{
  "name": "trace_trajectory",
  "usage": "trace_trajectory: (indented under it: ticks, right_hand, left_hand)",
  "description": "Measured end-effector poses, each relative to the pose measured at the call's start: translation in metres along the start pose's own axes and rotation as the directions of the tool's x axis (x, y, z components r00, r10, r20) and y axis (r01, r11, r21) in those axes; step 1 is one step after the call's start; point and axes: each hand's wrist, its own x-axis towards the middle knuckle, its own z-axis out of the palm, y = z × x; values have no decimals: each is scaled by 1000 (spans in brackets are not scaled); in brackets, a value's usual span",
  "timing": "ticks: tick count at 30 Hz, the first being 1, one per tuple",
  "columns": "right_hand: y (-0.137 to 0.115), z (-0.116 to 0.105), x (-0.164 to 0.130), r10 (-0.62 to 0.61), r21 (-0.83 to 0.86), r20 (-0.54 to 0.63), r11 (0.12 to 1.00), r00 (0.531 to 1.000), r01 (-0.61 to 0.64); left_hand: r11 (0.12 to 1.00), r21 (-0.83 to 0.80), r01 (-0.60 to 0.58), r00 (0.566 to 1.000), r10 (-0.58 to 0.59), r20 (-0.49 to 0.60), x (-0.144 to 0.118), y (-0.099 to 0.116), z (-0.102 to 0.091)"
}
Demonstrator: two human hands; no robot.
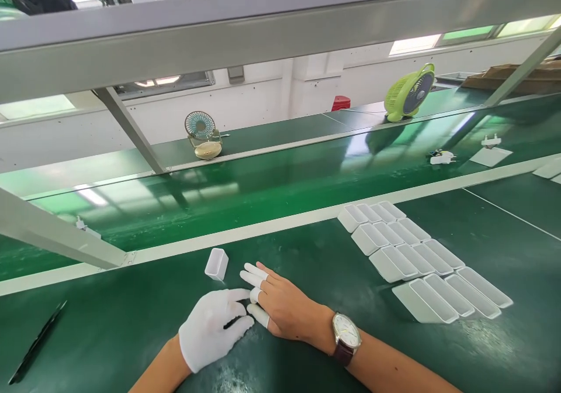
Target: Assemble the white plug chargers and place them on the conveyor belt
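Observation:
My left hand point(217, 328) wears a white cloth glove and rests low over the green table. Its fingers are loosely bent, with a gap showing between thumb and fingers, and I see nothing held in it. Its fingertips meet those of my right hand point(283, 302), which has white finger cots on several fingers. The right hand's fingers are stretched out, holding nothing visible. Just beyond both hands stands a small white open box point(216, 264). Rows of similar white boxes point(421, 252) stand to the right of my right hand.
A black pen point(37, 343) lies at the left. Behind the table's pale edge strip runs a shiny green surface point(272, 188) with white parts point(491, 156) on it. Two fans, one small point(200, 127) and one lime green point(407, 93), stand farther back. A metal beam point(263, 36) crosses overhead.

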Motion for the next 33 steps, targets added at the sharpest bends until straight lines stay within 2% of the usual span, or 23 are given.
trace_trajectory:
  ticks: [5,10,21,29,33]
  right_hand:
    - [2,2,0,60,53,10,997,998,-60]
    - [3,2,1,68,77,37,995,997,-71]
    - [1,-2,2,81,73,44,994,996,-84]
    - [0,-5,3,82,78,39,993,996,-85]
    - [2,-2,2,76,70,33,994,997,-78]
  left_hand:
    - [997,-30,75,997,-76,-33,-7,-6,5]
    - [993,-25,119,993,-119,-16,-10,-9,6]
    - [997,36,67,997,-66,-27,-12,-8,8]
    - [994,-13,110,994,-110,3,-10,-9,6]
    - [994,-5,112,994,-112,-15,-10,-9,6]
